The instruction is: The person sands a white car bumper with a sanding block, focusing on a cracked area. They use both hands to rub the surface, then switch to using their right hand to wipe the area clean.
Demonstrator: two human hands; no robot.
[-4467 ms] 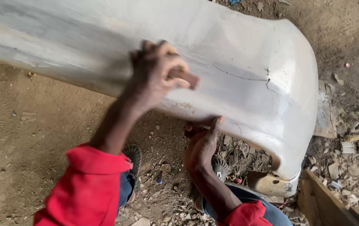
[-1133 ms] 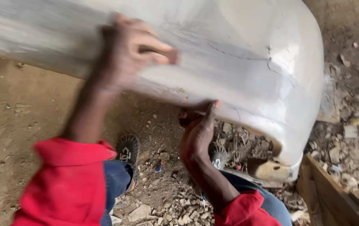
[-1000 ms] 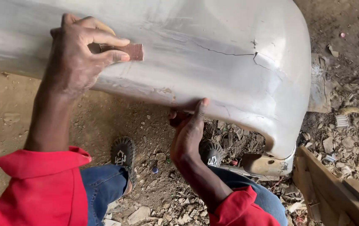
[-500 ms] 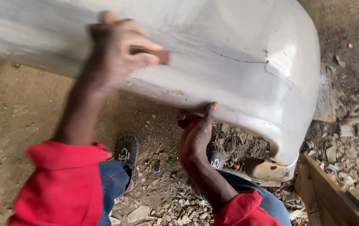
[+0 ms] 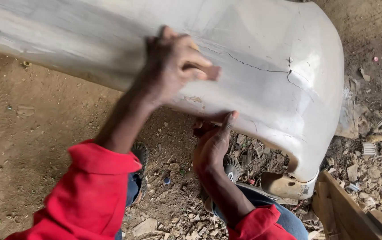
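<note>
Two of my hands are on the long, pale grey plastic car bumper (image 5: 262, 66), which lies across the upper part of my view above the bare dirt floor (image 5: 26, 133). Its curved end sits at the right, and a thin dark crack (image 5: 253, 66) runs across the sanded face toward that corner. My left hand (image 5: 173, 66) presses a small reddish-brown sanding block (image 5: 209, 73) flat against the bumper's face; my fingers are curled over the block, so that grip is closed on it, with only its right end showing past my fingertips. My right hand (image 5: 213, 142) is lower, at the bumper's bottom edge: the thumb rests on the outer face and the other fingers hook under the lip, gripping the edge. Both forearms come out of red sleeves (image 5: 93, 191), above blue denim trousers (image 5: 284, 218). Near my right wrist, between my hands, my two dark sandalled feet (image 5: 143, 155) stand on the dirt. Broken rubble and scraps (image 5: 369, 164) are scattered at the right, and a brown wooden plank frame (image 5: 346, 213) lies at the lower right corner, just beside the bumper's rusty end bracket (image 5: 284, 184).
</note>
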